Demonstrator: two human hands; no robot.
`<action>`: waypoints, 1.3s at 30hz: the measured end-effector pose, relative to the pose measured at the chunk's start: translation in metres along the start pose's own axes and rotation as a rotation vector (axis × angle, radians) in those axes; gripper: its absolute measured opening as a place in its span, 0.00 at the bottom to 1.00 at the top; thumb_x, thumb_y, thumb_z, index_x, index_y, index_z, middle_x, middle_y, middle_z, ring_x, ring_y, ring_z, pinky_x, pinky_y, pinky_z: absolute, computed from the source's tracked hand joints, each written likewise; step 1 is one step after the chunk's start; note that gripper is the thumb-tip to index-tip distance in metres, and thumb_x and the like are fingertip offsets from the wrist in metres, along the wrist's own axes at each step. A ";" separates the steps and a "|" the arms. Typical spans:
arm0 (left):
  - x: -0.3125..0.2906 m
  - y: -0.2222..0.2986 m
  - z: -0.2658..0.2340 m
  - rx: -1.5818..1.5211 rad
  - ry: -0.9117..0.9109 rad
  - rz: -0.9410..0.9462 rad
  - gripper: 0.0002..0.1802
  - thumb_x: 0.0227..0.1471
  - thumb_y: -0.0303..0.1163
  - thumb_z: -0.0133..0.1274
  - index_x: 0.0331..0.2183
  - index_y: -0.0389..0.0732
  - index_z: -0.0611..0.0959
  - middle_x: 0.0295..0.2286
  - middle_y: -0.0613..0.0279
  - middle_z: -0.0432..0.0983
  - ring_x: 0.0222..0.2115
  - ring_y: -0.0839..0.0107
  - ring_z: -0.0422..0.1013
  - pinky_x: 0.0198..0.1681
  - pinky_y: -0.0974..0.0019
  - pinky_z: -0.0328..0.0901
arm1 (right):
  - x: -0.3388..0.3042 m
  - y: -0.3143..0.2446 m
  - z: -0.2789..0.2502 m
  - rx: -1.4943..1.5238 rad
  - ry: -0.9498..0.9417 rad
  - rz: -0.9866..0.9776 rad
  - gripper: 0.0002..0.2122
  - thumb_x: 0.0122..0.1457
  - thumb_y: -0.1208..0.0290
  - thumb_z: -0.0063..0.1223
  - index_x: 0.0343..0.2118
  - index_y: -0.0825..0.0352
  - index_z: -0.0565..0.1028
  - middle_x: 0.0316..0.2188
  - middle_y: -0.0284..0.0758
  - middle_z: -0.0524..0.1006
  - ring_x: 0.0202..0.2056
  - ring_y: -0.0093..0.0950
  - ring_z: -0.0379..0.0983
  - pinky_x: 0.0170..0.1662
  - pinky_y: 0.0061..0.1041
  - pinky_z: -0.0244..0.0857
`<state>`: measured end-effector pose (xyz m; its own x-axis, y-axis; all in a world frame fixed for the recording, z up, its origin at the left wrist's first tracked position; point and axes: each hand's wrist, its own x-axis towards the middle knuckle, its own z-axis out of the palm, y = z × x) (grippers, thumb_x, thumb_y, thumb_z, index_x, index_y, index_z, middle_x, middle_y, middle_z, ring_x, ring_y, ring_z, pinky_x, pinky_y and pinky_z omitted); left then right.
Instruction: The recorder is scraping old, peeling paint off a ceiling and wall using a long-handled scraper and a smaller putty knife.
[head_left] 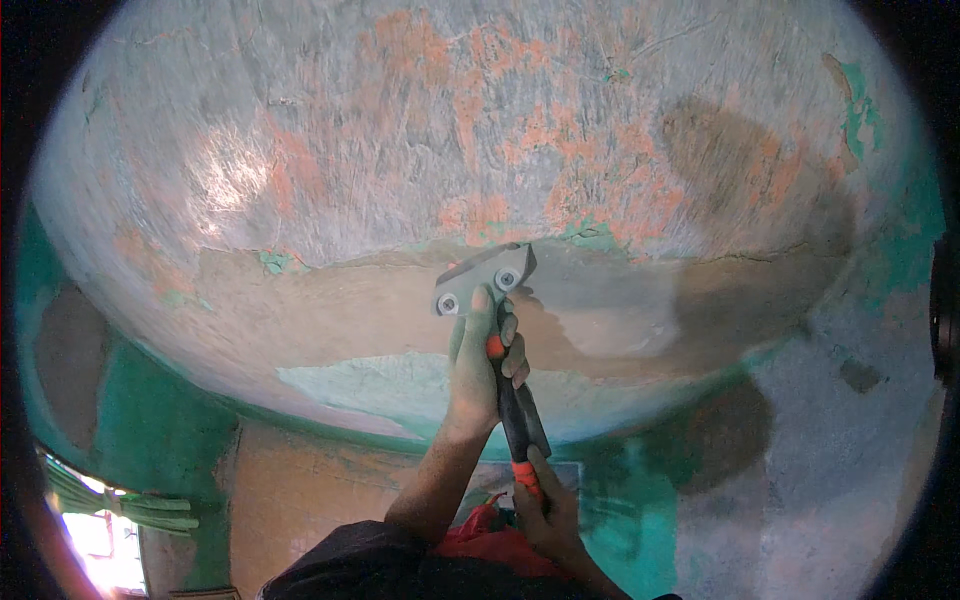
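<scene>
A scraper [486, 277] with a wide grey head, two round screws and a black handle with orange parts rests against the ceiling [560, 120], or very close to it. My left hand [480, 350] wraps round the upper handle just below the head, its thumb stretched up onto the head. Lower down, my right hand [546, 510] grips the end of the handle near the orange part. The scraper's head is at the border between a scratched grey and orange area and a smooth brown band [350, 310].
Beyond the brown band lies a pale green patch [390, 390]. Green and orange-brown walls [300, 490] stand below the ceiling. A bright window [105, 545] with a green curtain [130, 505] is at the lower left. Shadows fall across the ceiling on the right.
</scene>
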<state>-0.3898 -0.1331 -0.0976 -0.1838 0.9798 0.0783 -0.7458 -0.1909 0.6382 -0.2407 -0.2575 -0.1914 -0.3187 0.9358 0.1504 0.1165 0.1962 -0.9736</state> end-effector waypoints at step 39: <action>-0.001 0.013 0.005 -0.094 -0.062 0.000 0.19 0.61 0.53 0.41 0.32 0.46 0.68 0.20 0.73 0.62 0.11 0.83 0.55 0.12 0.76 0.52 | 0.008 -0.027 -0.009 0.021 -0.070 -0.051 0.25 0.63 0.76 0.44 0.63 0.65 0.56 0.23 0.27 0.67 0.24 0.17 0.61 0.28 0.20 0.58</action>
<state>-0.3961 -0.1359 -0.0857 -0.1456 0.9811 0.1274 -0.8029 -0.1924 0.5642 -0.2375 -0.2527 -0.1619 -0.3889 0.9018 0.1883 0.0784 0.2361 -0.9686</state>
